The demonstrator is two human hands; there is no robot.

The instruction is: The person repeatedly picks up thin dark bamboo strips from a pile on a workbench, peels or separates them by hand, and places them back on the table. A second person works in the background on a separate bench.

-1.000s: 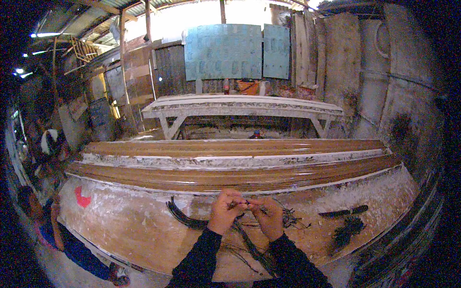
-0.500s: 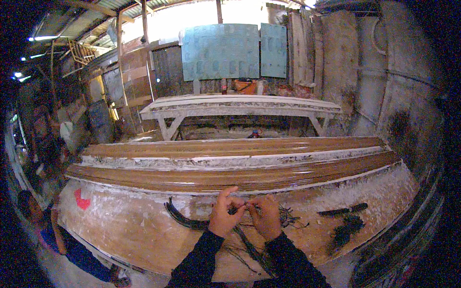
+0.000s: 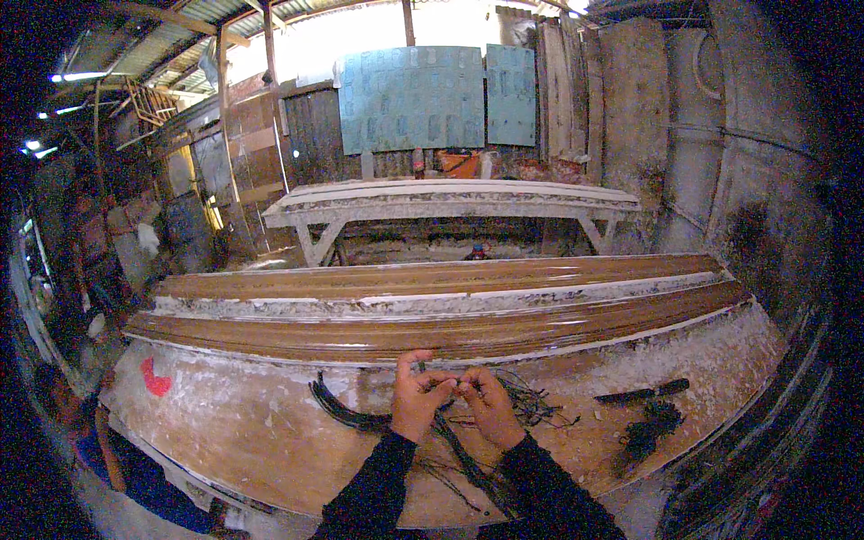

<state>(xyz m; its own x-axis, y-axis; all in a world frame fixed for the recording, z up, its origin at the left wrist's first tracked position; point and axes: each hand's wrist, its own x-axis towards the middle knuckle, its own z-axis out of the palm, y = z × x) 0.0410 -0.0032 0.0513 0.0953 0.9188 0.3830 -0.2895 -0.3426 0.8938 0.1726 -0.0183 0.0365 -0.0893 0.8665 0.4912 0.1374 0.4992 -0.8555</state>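
- Sleeves [image 3: 364, 486], dark and long, came in over the near edge of the worktop [image 3: 261, 450], with a dark strand bundle [image 3: 470, 463] slanting across the wood between them.
- Loose thin strands [image 3: 454, 489] lay just left of that bundle's nearer end.
- Off to the left, beside the worktop, another person in blue clothing [image 3: 139, 481] was low down, partly lost in shadow.
- Left hand [image 3: 416, 400] and right hand [image 3: 493, 409] met above the middle of the worktop, fingertips together. Each grip was closed in a pinch on a small dark piece [image 3: 457, 384], too tiny for me to make out its shape. One finger of the left hand pointed up, clear of the pinch.
- Left of the left hand lay a curved bundle [image 3: 346, 411] of dark strands, its other end hidden by the wrist.
- Past the right hand, fine strands [image 3: 544, 411] spread in a tangle on the wood.
- Farther right sat a dark clump [image 3: 652, 430], with a black-handled knife [image 3: 643, 392] just beyond it; well over to the left lay a red scrap [image 3: 156, 378].
- Along the far side ran two glossy brown lengths [image 3: 432, 335], with a whitish strip [image 3: 378, 309] between them.
- Behind stood a whitish bench [image 3: 454, 211] on slanted legs; an orange container [image 3: 459, 164] showed above it, below two blue panels [image 3: 412, 99] against the wall.
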